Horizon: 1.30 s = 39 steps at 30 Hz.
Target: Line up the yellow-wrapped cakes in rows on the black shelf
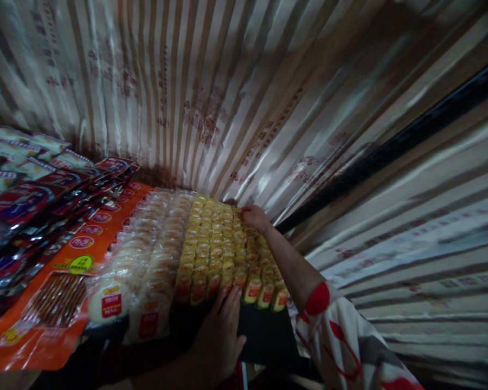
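Note:
Rows of small yellow-wrapped snack packets (213,244) with red and orange labels stand on a dark shelf. My left hand (223,330) is at their front edge, fingers stretched out with the tips against the front packets. At the far end of the rows is my right hand (255,216), its arm reaching in over the right side. Its fingers bend down at the back packets, and the tips are too dim and hidden to show a grip. Beside the yellow rows, on the left, are clear-wrapped pale round crackers (146,260) in two rows.
An orange snack bag (65,292) with a window of brown sticks lies further left. Dark red and purple packs (49,211) and white packs (20,151) are stacked beyond it. A pleated printed plastic sheet (203,97) hangs behind, with a black bar (390,146) slanting at right.

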Each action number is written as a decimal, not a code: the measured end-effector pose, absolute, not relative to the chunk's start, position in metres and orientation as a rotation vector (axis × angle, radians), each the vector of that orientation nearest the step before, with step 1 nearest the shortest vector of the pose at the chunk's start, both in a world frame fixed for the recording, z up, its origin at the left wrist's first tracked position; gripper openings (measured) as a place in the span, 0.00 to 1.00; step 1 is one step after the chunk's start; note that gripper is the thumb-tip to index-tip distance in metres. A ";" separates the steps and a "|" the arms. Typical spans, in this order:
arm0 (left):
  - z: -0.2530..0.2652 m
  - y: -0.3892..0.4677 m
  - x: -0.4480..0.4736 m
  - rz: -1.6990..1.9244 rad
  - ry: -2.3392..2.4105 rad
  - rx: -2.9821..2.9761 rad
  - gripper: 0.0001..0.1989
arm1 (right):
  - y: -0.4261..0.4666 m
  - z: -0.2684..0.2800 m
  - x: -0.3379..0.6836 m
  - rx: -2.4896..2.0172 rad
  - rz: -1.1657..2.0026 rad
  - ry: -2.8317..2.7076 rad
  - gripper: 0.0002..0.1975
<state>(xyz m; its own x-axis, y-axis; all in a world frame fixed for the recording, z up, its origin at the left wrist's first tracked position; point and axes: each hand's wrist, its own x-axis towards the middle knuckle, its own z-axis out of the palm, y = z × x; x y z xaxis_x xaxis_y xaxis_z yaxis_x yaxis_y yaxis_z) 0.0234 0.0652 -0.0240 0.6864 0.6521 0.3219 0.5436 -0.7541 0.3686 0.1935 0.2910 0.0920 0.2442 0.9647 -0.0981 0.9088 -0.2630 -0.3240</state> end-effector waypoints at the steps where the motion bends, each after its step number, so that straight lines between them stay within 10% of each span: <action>1: -0.023 0.065 0.023 0.640 0.956 2.660 0.32 | 0.291 0.093 0.192 -2.334 0.385 -1.762 0.13; 23: -0.014 0.067 0.020 0.571 0.918 2.627 0.31 | 0.275 0.101 0.193 -2.252 0.271 -2.083 0.14; 39: -0.021 0.065 0.021 0.637 0.947 2.782 0.28 | 0.034 0.040 0.163 -1.823 0.293 -1.356 0.16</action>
